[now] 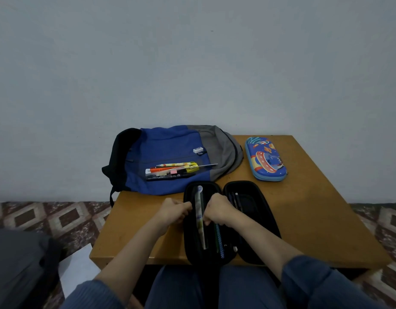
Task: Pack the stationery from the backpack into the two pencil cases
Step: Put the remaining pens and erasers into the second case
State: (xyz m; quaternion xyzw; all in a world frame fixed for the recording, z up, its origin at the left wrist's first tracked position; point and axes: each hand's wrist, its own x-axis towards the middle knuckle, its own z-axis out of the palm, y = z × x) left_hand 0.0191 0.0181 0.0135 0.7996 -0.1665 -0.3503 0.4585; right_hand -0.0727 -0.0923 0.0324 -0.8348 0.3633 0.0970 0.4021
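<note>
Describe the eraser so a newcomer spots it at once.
Find the blue and grey backpack at the far left of the table. On its blue panel, beyond the pile of pens, lies a small white eraser. It is the only short white block, lying alone.

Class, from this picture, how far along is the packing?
Done: a few pens lie in the open black case. In hand: left hand and right hand grip that case. Left: the stationery pile and eraser on the backpack; the blue case is shut.
</note>
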